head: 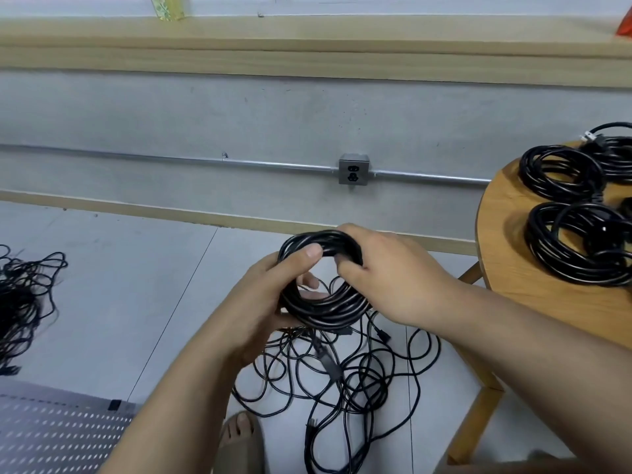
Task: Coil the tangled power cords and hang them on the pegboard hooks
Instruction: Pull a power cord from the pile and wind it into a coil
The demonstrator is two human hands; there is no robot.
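Observation:
A black power cord coil (328, 307) is held in mid-air in front of me. My left hand (270, 299) grips its left side, thumb over the top and fingers through the middle. My right hand (383, 268) grips the coil's upper right part. A loose tail hangs from the coil into a tangle of black cords (345, 381) on the floor below. Three coiled cords (561, 172) (581, 241) (615, 148) lie on the round wooden table (502, 241) at the right. The grey pegboard (58, 436) lies at the bottom left.
Another tangle of black cords (20, 302) lies on the floor at the far left. A metal wall socket (353, 169) sits on a conduit along the grey wall. My sandalled foot (241, 439) stands by the tangle. The table legs (475, 412) reach the floor at right.

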